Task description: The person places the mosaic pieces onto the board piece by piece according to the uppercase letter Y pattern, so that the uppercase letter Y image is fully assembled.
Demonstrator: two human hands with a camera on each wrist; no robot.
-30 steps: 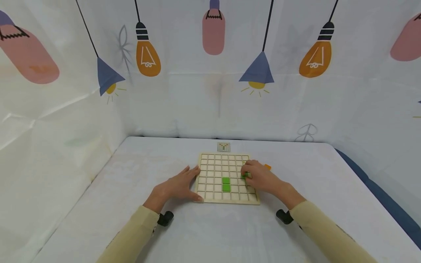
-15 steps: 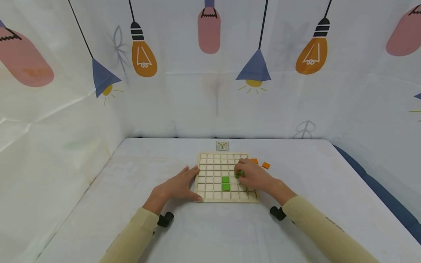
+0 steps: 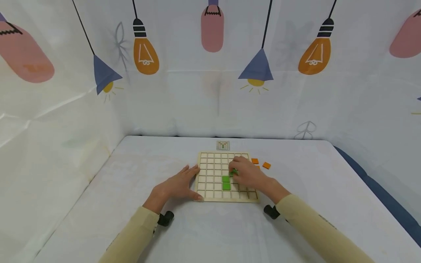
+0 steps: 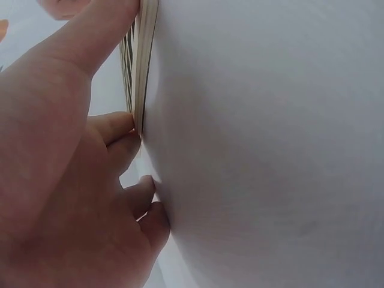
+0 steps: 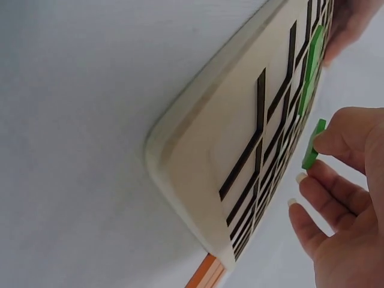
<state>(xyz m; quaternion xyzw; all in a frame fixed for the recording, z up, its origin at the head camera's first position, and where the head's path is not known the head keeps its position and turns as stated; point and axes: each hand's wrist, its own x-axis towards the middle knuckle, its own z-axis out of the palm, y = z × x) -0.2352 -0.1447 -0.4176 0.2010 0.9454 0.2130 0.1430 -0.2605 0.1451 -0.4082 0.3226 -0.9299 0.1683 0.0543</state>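
A pale wooden grid board (image 3: pixel 209 179) lies on the white table, with two green square tiles (image 3: pixel 226 186) set one behind the other in its cells. My left hand (image 3: pixel 177 186) rests at the board's left side, thumb and fingers spread along its edge. In the left wrist view, the fingertips (image 4: pixel 123 144) meet the board's side. Over the right half of the board, my right hand (image 3: pixel 251 174) pinches a green square tile (image 5: pixel 314 144) between thumb and finger. That tile is tilted above the grid, near the two set tiles, while the other fingers extend loosely.
Beyond the board lies a small card (image 3: pixel 223 145) printed with a grid pattern. Several orange tiles (image 3: pixel 266 165) are at the board's right, partly hidden by the right hand. A white sheet with printed lamps hangs behind the table.
My right hand has moved left over the board with the pinched green tile, uncovering more orange tiles at the right. The left hand has stayed at the board's edge.
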